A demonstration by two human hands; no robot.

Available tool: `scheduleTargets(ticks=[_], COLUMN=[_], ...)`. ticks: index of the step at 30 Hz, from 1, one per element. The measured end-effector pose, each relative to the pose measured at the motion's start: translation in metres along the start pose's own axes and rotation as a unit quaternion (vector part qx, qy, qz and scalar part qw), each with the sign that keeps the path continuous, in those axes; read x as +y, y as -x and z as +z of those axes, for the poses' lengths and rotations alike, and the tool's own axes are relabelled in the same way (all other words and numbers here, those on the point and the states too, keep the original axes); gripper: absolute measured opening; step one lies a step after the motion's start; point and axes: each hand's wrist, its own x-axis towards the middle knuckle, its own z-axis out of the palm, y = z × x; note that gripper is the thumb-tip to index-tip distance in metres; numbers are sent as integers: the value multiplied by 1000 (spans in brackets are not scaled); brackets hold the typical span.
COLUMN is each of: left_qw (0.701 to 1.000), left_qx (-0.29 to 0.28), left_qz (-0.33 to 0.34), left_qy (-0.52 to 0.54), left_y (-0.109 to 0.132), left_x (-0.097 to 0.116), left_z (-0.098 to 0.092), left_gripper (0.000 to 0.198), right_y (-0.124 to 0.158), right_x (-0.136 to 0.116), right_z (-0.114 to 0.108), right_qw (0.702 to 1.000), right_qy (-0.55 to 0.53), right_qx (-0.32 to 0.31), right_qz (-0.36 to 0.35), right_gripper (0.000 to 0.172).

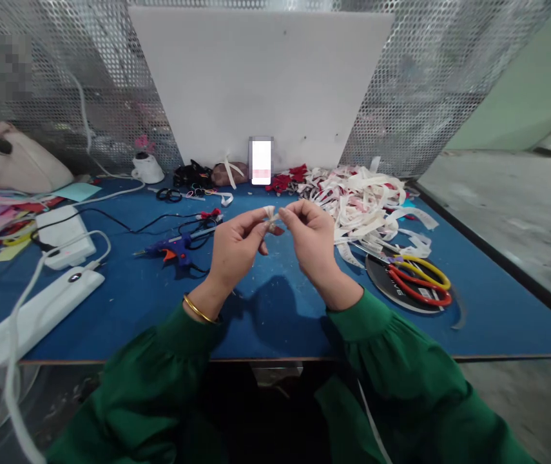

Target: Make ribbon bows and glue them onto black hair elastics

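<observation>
My left hand [235, 248] and my right hand [310, 240] are raised together above the blue table [275, 309]. Both pinch a small cream ribbon piece [270, 218] between their fingertips; a bit of red shows under it. A gold bangle [198, 309] sits on my left wrist, and both arms are in green sleeves. A blue glue gun [176, 247] lies just left of my left hand. To the right of my right hand lie scissors [423, 278] with red and yellow handles on a dark round disc.
A heap of white ribbon strips [367, 203] fills the back right. A white board [260, 84] leans on perforated metal mesh. A phone [261, 160] stands against it. White power strips [38, 312] and cables lie at left, beside a pink bag [14, 161].
</observation>
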Motion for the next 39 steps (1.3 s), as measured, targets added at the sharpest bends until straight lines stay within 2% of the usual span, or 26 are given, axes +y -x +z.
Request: scheduleTargets(ticks=[5,11,14,17,26,32,35,39], left_qw=[997,986,980,976,970,985,986,983], left_qx=[33,32,18,7,-8,10,12,12], left_qz=[-24,-75,-99,-110,-146,-95,-90,-91], left_qy=[63,145,172,187,192,144,143,160], left_y=[-1,-2,-2,-2,-6,-9,-9,-8], left_x=[2,1,1,3,-2,-1,0,1], left_z=[0,1,1,2,-1,-7,-8,-8], left_gripper=[24,24,26,26,28,23,18,15], right_y=[1,3,4,5,7,-1,-6,-6], right_x=[9,14,17,19,25,26,23,17], right_z=[8,12,14,16,19,14,8,5], right_qw=[979,916,882,865,864,902,923,926], right_qy=[-156,-292,-335,-352,-368,-319,-281,-269], right_qx=[-31,-107,-180,-223,-191,-71,-96,-146], right_qz=[127,256,279,280,285,281,246,221], right_gripper=[27,26,20,14,10,28,33,28])
